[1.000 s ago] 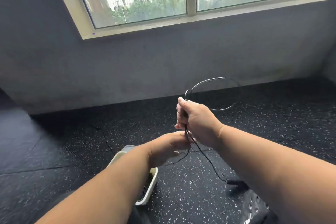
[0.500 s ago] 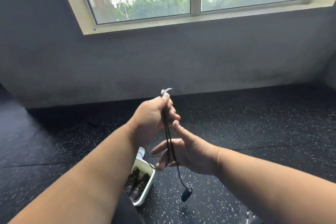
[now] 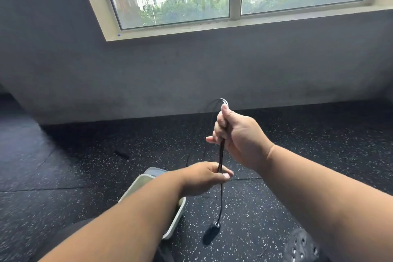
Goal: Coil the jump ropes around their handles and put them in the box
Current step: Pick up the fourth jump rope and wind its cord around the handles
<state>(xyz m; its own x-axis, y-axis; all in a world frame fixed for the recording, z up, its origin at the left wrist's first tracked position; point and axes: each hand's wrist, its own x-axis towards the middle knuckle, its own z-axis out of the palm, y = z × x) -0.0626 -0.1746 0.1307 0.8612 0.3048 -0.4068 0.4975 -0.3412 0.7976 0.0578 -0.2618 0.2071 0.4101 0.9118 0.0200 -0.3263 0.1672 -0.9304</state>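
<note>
A thin black jump rope (image 3: 221, 153) runs upright between my two hands. My right hand (image 3: 236, 136) is shut around its upper part, and a small loop of rope curls out above my thumb. My left hand (image 3: 204, 177) pinches the doubled strands lower down. One strand hangs below and ends in a small black end piece (image 3: 213, 226) just above the floor. The white box (image 3: 174, 221) sits on the floor under my left forearm, which hides its contents.
Black speckled rubber floor (image 3: 297, 155) spreads all around. A small dark object (image 3: 122, 153) lies on the floor at the left. A grey wall with a window stands ahead. A dark perforated item (image 3: 302, 247) shows at the bottom right.
My hands have swapped heights: the right went from below to the top of the rope and the left dropped to pinch it lower down. The dangling end stays hanging near the floor.
</note>
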